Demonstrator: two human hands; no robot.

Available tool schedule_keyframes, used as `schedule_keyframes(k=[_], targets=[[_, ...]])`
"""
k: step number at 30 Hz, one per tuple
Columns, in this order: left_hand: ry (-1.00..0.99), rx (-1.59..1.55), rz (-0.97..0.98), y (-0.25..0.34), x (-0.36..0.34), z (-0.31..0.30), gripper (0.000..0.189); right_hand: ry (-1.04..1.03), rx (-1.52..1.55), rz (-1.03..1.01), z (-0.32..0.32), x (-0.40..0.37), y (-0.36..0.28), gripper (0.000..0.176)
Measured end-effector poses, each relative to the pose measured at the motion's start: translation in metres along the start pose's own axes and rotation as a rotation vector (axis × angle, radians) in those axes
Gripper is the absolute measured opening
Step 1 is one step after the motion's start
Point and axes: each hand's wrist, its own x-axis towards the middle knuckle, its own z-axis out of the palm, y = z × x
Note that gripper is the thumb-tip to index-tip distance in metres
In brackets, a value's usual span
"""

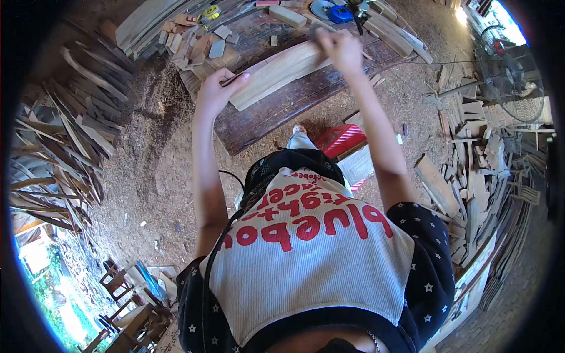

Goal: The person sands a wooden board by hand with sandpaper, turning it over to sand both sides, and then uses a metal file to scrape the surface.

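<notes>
A long pale wooden board (282,72) lies slantwise on the dark worktable (265,125). At its left end, my left hand (219,94) is closed on the board, thumb along the top. A thin dark piece shows between that thumb and the fingers; its kind is not clear. Over the board's right end, my right hand (344,56) is closed with bent fingers around a dark, blurred object (318,36) that I cannot make out. The palm and part of that object are hidden.
Small wood offcuts (216,48) are heaped at the table's left. A yellow tape roll (211,12) and a blue tape measure (341,13) lie at the back. Curved wooden pieces (53,170) fill the left side; scrap wood (471,170) and a fan (512,82) stand right. Sawdust covers the floor.
</notes>
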Motion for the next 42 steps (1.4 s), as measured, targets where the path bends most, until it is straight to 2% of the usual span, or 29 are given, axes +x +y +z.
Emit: schedule_keyframes(k=[1,2,3,4,6,8,10,13,14,16,17,18,20,22,23,26,27,28,30,32,33,34,36,38,40,42], targets=[[0.012,-0.016,0.02,0.0,0.0,0.001,0.044,0.0,0.18,-0.021,0.005,-0.014,-0.025,0.048],[0.02,-0.029,0.038,-0.001,-0.001,0.001,0.044,-0.078,0.227,-0.087,-0.007,-0.023,-0.051,0.049],[0.014,-0.022,0.037,-0.002,0.0,0.0,0.044,-0.126,0.23,-0.091,-0.008,-0.022,-0.049,0.049],[0.014,-0.013,0.029,-0.003,0.001,0.0,0.043,-0.176,0.232,-0.092,-0.008,-0.02,-0.041,0.049],[0.003,-0.004,0.026,-0.002,0.0,0.0,0.043,-0.078,0.142,-0.076,-0.01,-0.002,-0.002,0.049],[0.019,-0.052,0.065,-0.001,0.0,0.0,0.042,-0.021,0.076,0.047,-0.011,0.018,0.044,0.051],[-0.001,-0.055,0.063,-0.002,0.002,0.0,0.042,0.043,0.031,0.079,-0.007,0.019,0.049,0.052],[-0.007,-0.003,0.042,0.001,0.001,0.0,0.043,-0.083,0.217,-0.047,-0.008,-0.002,0.023,0.05],[0.008,-0.021,0.037,0.004,0.0,0.0,0.043,-0.082,0.217,-0.037,-0.014,0.0,0.025,0.05],[0.01,-0.032,0.029,0.006,-0.004,0.001,0.044,-0.255,0.18,0.026,-0.03,0.014,0.032,0.049],[0.002,-0.019,0.018,0.005,-0.003,0.0,0.044,-0.186,0.21,0.044,-0.034,0.02,0.038,0.05],[-0.004,-0.007,0.011,0.006,-0.001,-0.002,0.044,-0.198,0.108,0.139,-0.036,0.027,0.047,0.047],[-0.009,-0.015,0.021,0.003,0.0,-0.001,0.044,-0.034,0.155,0.065,-0.022,0.019,0.053,0.048],[-0.009,-0.028,0.023,0.004,0.002,-0.001,0.043,-0.067,0.228,-0.112,-0.01,0.003,0.03,0.048],[-0.004,-0.023,0.018,0.005,0.001,-0.001,0.043,-0.215,0.168,-0.17,-0.014,-0.001,0.018,0.049],[-0.026,-0.044,0.017,0.004,0.0,-0.003,0.043,-0.2,0.239,-0.083,-0.026,0.003,0.03,0.055],[-0.042,-0.078,0.032,0.004,0.002,-0.004,0.043,-0.12,0.304,-0.074,-0.04,0.011,0.037,0.048],[-0.045,-0.078,0.035,0.002,0.003,-0.004,0.043,-0.155,0.256,0.041,-0.038,0.018,0.057,0.046],[-0.042,-0.083,0.021,-0.001,0.004,-0.003,0.042,-0.151,0.213,0.118,-0.037,0.023,0.073,0.045],[-0.037,-0.069,0.018,-0.003,0.006,-0.003,0.042,-0.167,0.192,0.054,-0.034,0.011,0.064,0.045],[-0.031,-0.054,0.011,-0.003,0.006,-0.002,0.042,-0.149,0.311,-0.08,-0.034,0.004,0.053,0.045],[-0.034,-0.055,0.009,-0.004,0.008,-0.002,0.042,-0.238,0.268,-0.107,-0.035,0.002,0.046,0.044],[-0.027,-0.087,0.038,-0.006,0.008,-0.001,0.04,-0.294,0.347,-0.073,-0.041,0.005,0.049,0.044],[-0.033,-0.102,0.043,-0.007,0.006,-0.001,0.039,-0.192,0.343,-0.002,-0.046,0.015,0.058,0.046],[-0.033,-0.122,0.057,-0.005,0.007,-0.001,0.038,-0.2,0.243,0.073,-0.044,0.023,0.067,0.046],[-0.051,-0.124,0.041,-0.003,0.007,-0.002,0.037,-0.321,0.19,0.065,-0.04,0.026,0.062,0.046]])
